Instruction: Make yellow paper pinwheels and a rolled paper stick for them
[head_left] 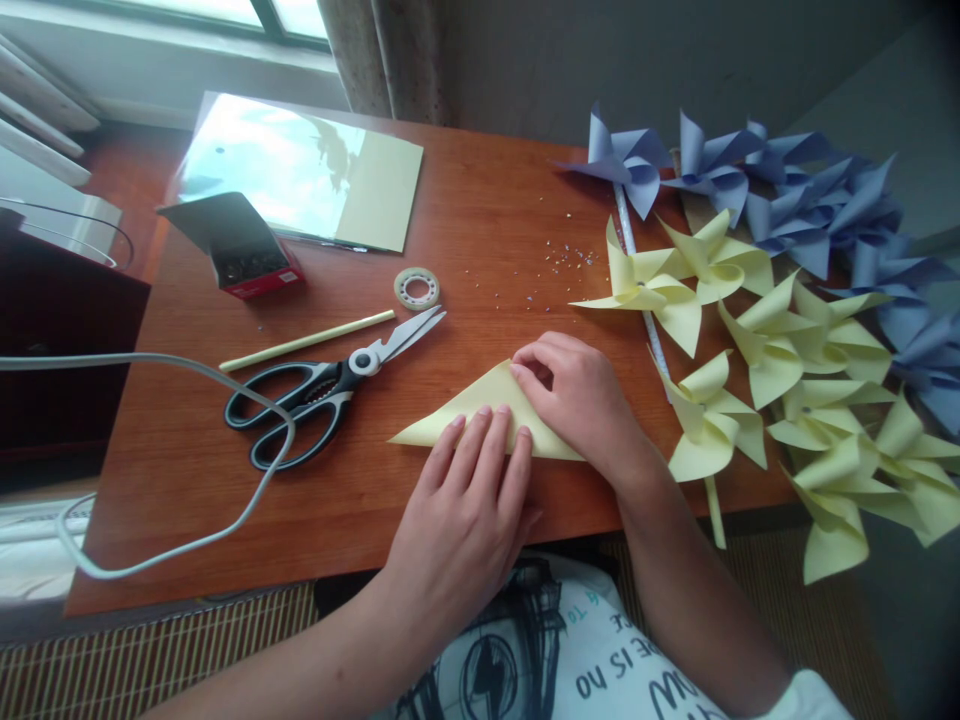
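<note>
A pale yellow paper folded into a triangle (457, 415) lies on the wooden table (480, 250) near its front edge. My left hand (469, 500) rests flat on the paper's lower edge, fingers spread over it. My right hand (574, 395) presses the paper's top corner with its fingertips. Both hands touch the paper and hold it down against the table.
Black-handled scissors (322, 395) and a yellow straw (307, 340) lie left of the paper. A tape roll (417, 288), a red box (251, 265) and a sheet pack (300, 170) sit further back. Yellow pinwheels (765, 350) and blue pinwheels (787, 190) crowd the right. A white cable (187, 540) loops at left.
</note>
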